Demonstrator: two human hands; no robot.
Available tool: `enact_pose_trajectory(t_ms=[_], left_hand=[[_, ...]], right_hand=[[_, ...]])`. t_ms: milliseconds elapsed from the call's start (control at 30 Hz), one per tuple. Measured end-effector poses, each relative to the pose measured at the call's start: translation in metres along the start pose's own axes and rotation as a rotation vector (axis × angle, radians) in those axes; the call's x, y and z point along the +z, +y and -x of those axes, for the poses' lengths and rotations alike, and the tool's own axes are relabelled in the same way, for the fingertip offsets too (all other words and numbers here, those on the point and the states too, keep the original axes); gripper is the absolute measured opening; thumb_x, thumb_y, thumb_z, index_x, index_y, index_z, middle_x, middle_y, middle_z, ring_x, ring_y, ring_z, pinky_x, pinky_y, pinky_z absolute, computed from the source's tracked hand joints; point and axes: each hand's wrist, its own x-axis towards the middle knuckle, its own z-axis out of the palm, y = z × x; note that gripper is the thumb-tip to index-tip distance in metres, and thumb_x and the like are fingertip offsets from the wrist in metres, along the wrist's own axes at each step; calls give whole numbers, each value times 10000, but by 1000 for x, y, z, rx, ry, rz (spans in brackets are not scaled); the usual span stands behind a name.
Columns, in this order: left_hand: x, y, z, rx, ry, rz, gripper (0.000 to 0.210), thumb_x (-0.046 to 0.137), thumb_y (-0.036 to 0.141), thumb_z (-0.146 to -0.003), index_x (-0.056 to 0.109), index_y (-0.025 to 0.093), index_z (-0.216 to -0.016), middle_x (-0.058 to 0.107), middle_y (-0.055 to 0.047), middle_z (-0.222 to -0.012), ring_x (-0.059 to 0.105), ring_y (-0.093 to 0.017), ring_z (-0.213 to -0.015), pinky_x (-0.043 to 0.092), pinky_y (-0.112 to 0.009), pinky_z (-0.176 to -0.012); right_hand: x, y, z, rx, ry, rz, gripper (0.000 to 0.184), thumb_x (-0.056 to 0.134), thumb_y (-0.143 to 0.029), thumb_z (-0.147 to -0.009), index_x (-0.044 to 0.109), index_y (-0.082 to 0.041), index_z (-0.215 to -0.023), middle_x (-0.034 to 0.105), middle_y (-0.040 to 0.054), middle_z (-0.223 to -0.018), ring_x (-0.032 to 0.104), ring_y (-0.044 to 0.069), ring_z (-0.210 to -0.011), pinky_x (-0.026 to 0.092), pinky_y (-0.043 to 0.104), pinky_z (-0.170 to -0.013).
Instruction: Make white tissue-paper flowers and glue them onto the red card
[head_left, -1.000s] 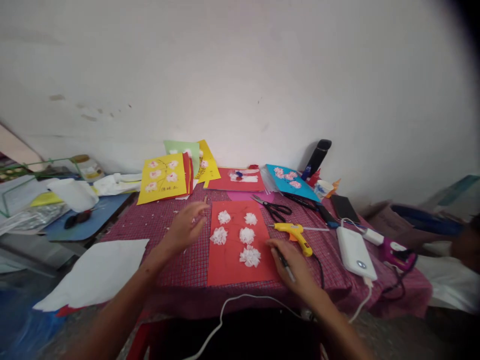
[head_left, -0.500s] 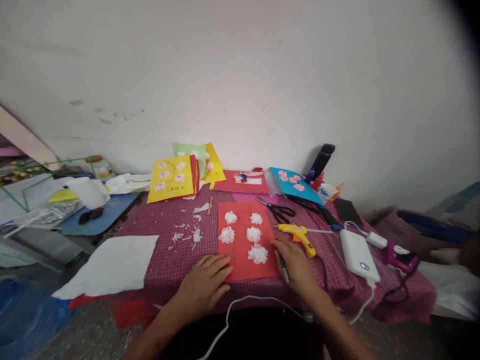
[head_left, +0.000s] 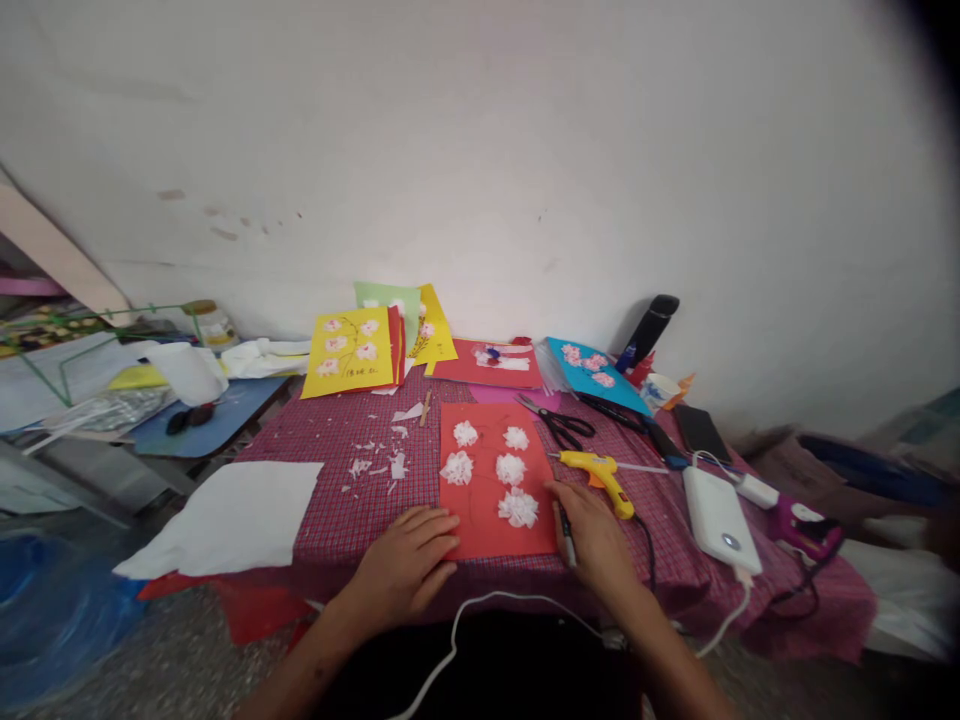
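A red sheet of paper (head_left: 487, 520) lies flat on the checked tablecloth in front of me. Several white crinkled paper flowers (head_left: 518, 507) sit on it, with thin dark lines drawn between them. My left hand (head_left: 412, 560) rests with fingers stretched out at the sheet's lower left edge. In my right hand (head_left: 592, 535), at the sheet's lower right edge, is a dark pen (head_left: 566, 535), pointing down along the palm. To the right of the sheet lies a yellow glue gun (head_left: 600, 470), and black-handled scissors (head_left: 562, 425) are just beyond its upper right corner.
White paper scraps (head_left: 396, 465) and a large white sheet (head_left: 232, 515) lie to the left. Yellow flower cards (head_left: 349, 350) lean at the back, beside a red card (head_left: 487, 370) and a blue card (head_left: 600, 378). A white power bank (head_left: 720, 520) with cables is at right.
The view has shifted slightly, so everything appears a little further right. Both hands keep their places at the red sheet, and the pen is still in my right hand.
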Motion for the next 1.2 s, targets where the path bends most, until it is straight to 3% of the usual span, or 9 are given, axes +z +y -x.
enact_pose_trajectory(t_ms=[233,400,833,1000,1200], left_hand=[[-3,2,1,48,174,31,171,577,160,-927,678,208,-1057,731,-70,-1158,666,-211,-1117,518,-447,-1065],[-1,3,2,43,198,36,176,573,153,-930,703,217,-1030,739,-66,-1127,682,-204,-1070,539,-428,-1041],[9,2,7,-33,93,-92,335,582,294,-955,641,242,-1281,696,-69,-1303,616,-261,-1252,485,-514,-1091],[5,8,5,-64,54,-110,339,595,335,-954,640,245,-1279,637,-81,-1388,585,-281,-1281,479,-511,-1096],[4,2,-8,-118,5,-170,506,651,403,-900,581,266,-1382,519,-123,-1507,545,-343,-1307,496,-552,-1060]], right_hand=[[-1,-3,-4,10,53,24,371,485,-164,-939,593,-216,-1291,705,131,-1243,653,302,-1161,502,505,-1028],[-4,-4,-3,5,58,18,353,481,-185,-951,588,-195,-1287,702,131,-1251,645,301,-1170,497,496,-1041],[-4,-6,9,-30,181,-172,259,524,-188,-932,670,-259,-1133,757,75,-1033,726,262,-934,592,437,-868],[-12,-9,19,-85,103,-136,327,531,-162,-930,693,-270,-1193,748,89,-1169,700,293,-1099,567,485,-963],[-14,-13,22,-95,120,-97,335,546,-142,-923,696,-263,-1197,750,84,-1199,694,277,-1137,566,474,-977]])
